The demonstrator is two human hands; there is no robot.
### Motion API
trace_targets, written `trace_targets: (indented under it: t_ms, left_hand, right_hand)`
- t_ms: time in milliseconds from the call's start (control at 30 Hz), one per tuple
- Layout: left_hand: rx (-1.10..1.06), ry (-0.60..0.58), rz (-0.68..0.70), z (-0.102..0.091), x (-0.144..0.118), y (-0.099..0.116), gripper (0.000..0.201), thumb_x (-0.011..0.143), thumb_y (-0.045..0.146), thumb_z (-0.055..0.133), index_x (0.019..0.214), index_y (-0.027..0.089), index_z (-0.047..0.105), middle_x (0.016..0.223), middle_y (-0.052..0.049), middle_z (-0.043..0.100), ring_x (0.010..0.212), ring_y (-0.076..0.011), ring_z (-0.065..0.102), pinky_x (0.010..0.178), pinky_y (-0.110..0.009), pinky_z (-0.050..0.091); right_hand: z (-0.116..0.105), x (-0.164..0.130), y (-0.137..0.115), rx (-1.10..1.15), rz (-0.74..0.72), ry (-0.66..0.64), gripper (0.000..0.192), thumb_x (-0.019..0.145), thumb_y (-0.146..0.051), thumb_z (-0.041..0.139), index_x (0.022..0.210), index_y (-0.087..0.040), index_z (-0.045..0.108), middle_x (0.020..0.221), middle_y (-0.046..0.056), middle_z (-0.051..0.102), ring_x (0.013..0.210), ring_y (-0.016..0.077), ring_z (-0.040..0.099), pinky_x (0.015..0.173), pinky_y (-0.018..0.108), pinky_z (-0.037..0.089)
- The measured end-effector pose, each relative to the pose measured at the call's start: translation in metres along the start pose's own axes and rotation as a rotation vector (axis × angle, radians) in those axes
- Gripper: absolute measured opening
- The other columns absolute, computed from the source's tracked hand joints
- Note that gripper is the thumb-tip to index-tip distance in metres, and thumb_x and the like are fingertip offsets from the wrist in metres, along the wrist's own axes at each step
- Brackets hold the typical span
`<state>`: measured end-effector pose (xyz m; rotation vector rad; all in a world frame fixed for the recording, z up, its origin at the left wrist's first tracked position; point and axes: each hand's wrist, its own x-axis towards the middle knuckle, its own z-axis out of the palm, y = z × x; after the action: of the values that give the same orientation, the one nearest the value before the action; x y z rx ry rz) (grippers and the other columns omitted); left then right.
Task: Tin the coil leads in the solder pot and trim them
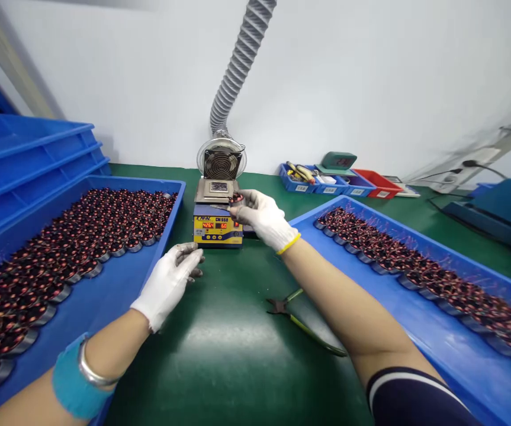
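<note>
Head view: the right hand (266, 219) is clamped on a single wound part (236, 201), gripping it between thumb and fingers. The wound part is raised off the bench (232, 355), in front of the yellow-and-blue unit (218, 228) with the lit red display. Whether the part touches the unit cannot be told. The left hand (170, 284) is positioned lower, beside the left tray (117, 296); its fingers are loosely bent and apart, with nothing visible in its grasp. The two hands are apart from each other. Both wear white gloves with grey-stained fingertips.

Similar parts stand in close rows in the left tray and in the right tray (383, 296); those on the right show thin reddish leads standing upright. Cutters (285, 307) lie on the bench between the hands and the forearm.

Handling characteristics (judged): the wound part should be light enough for a fingertip pinch. Its grey outer ring appears stiff and smooth, and may slip or rotate under a loose grip. The windings and leads are likely the fragile portion and bend easily. Take hold at opposite sides of the ring; apply no pressure to the windings.
</note>
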<state>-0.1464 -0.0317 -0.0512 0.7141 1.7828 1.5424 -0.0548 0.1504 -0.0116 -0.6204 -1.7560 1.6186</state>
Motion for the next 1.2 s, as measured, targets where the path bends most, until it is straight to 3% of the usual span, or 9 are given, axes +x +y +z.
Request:
trace_targets:
  t_ms: [100, 167, 400, 500, 633, 867, 967, 1067, 1200]
  left_hand:
    - [-0.034, 0.083, 0.079, -0.002, 0.007, -0.003, 0.059, 0.073, 0.045, 0.065, 0.120, 0.014, 0.049, 0.097, -0.009, 0.066, 0.072, -0.0152, 0.062, 0.066, -0.030, 0.049]
    - [-0.034, 0.152, 0.156, -0.004, 0.011, -0.005, 0.060, 0.073, 0.039, 0.065, 0.125, 0.014, 0.046, 0.102, -0.009, 0.065, 0.077, -0.0150, 0.062, 0.070, -0.030, 0.050]
    - [0.210, 0.352, 0.339, -0.006, 0.012, -0.002, 0.048, 0.070, 0.033, 0.067, 0.114, 0.017, 0.058, 0.104, -0.006, 0.066, 0.084, -0.0164, 0.065, 0.081, -0.031, 0.052]
    - [0.281, 0.373, 0.360, -0.007, 0.010, -0.002, 0.040, 0.069, 0.035, 0.068, 0.104, 0.017, 0.063, 0.100, -0.006, 0.069, 0.090, -0.0180, 0.065, 0.088, -0.032, 0.050]
    - [0.383, 0.360, 0.482, -0.010, 0.008, -0.002, 0.026, 0.073, 0.034, 0.063, 0.094, 0.018, 0.066, 0.091, -0.004, 0.070, 0.087, -0.0172, 0.066, 0.082, -0.028, 0.050]
    - [0.796, 0.348, 0.639, -0.017, 0.002, 0.008, 0.021, 0.078, 0.033, 0.054, 0.083, 0.021, 0.070, 0.083, -0.003, 0.070, 0.081, -0.0194, 0.065, 0.075, -0.029, 0.048]
    - [0.843, 0.339, 0.616, -0.017, 0.001, 0.010, 0.023, 0.079, 0.034, 0.052, 0.084, 0.022, 0.070, 0.085, -0.003, 0.070, 0.083, -0.0192, 0.065, 0.078, -0.028, 0.048]
    - [0.871, 0.303, 0.469, -0.015, 0.002, 0.008, 0.028, 0.079, 0.039, 0.051, 0.094, 0.024, 0.069, 0.097, -0.002, 0.070, 0.089, -0.0198, 0.065, 0.083, -0.028, 0.047]
    - [1.068, 0.076, 0.203, -0.010, 0.005, 0.004, 0.041, 0.077, 0.049, 0.049, 0.103, 0.024, 0.068, 0.110, -0.004, 0.068, 0.099, -0.0268, 0.063, 0.083, -0.035, 0.048]
  right_hand:
    - [0.008, 0.014, -0.014, 0.138, 0.057, -0.129, 0.014, 0.070, -0.025, 0.063, 0.077, -0.017, 0.054, 0.064, -0.003, 0.054, 0.048, 0.0048, 0.048, 0.045, 0.017, 0.042]
    - [0.018, 0.011, -0.014, 0.193, 0.094, -0.167, 0.017, 0.073, -0.032, 0.061, 0.075, -0.017, 0.053, 0.062, -0.003, 0.053, 0.046, 0.0053, 0.048, 0.040, 0.016, 0.037]
    - [0.039, -0.009, 0.000, 0.150, 0.139, -0.094, 0.026, 0.071, -0.039, 0.064, 0.077, -0.015, 0.056, 0.062, 0.000, 0.055, 0.048, 0.0103, 0.054, 0.037, 0.019, 0.040]
    - [0.041, -0.017, 0.001, 0.134, 0.123, -0.184, 0.028, 0.071, -0.042, 0.064, 0.075, -0.016, 0.055, 0.061, -0.002, 0.052, 0.049, 0.0089, 0.052, 0.036, 0.017, 0.038]
    - [0.039, -0.031, -0.003, 0.036, 0.083, -0.297, 0.030, 0.074, -0.045, 0.062, 0.082, -0.016, 0.057, 0.061, -0.003, 0.052, 0.047, 0.0071, 0.048, 0.038, 0.017, 0.040]
    - [0.031, -0.046, -0.019, -0.286, -0.062, -0.210, 0.033, 0.075, -0.039, 0.060, 0.097, -0.014, 0.063, 0.069, -0.001, 0.056, 0.050, 0.0073, 0.047, 0.044, 0.019, 0.041]
    - [0.025, -0.044, -0.023, -0.344, -0.115, -0.155, 0.033, 0.076, -0.036, 0.059, 0.101, -0.014, 0.063, 0.073, 0.001, 0.058, 0.056, 0.0090, 0.051, 0.049, 0.020, 0.044]
    - [0.019, -0.030, -0.026, -0.379, -0.122, -0.110, 0.034, 0.078, -0.039, 0.058, 0.102, -0.015, 0.063, 0.071, 0.001, 0.059, 0.056, 0.0097, 0.053, 0.051, 0.022, 0.046]
    - [0.011, 0.012, -0.034, -0.514, -0.148, -0.023, 0.036, 0.080, -0.049, 0.055, 0.093, -0.016, 0.065, 0.068, 0.001, 0.060, 0.054, 0.0107, 0.055, 0.054, 0.024, 0.048]
